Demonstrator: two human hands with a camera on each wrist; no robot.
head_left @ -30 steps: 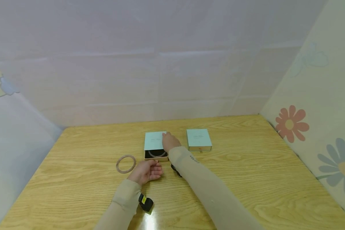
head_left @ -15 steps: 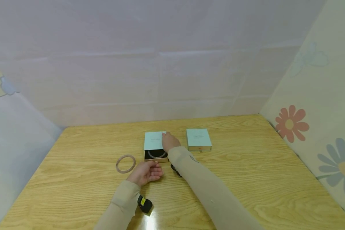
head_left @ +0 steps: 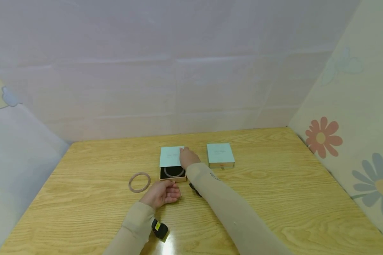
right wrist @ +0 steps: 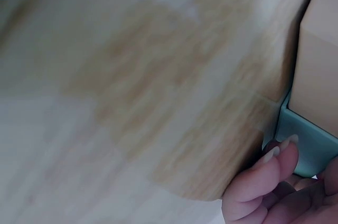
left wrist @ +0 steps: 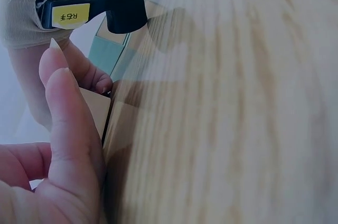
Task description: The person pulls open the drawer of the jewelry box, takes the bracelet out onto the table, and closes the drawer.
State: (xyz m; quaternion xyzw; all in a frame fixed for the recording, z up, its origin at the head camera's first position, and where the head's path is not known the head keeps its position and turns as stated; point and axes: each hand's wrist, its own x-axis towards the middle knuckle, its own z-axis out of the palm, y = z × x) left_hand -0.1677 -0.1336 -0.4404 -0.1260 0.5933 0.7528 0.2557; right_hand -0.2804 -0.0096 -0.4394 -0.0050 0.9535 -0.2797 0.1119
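Pale blue covers the box (head_left: pixel 170 157) toward the back of the wooden bench (head_left: pixel 92 202), its drawer (head_left: pixel 179 179) partly out on the person's side, a bangle (head_left: pixel 173 176) lying on black lining. As for the hands, the left hand (head_left: pixel 161 194) pinches the drawer's front; the right hand (head_left: pixel 189 158) grips the cover's right side. Left of them lies another bangle (head_left: pixel 130 183); to the right sits a closed box (head_left: pixel 220 154).

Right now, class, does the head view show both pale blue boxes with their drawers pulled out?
No, only the box the right hand holds has its drawer out, while the other box is closed.
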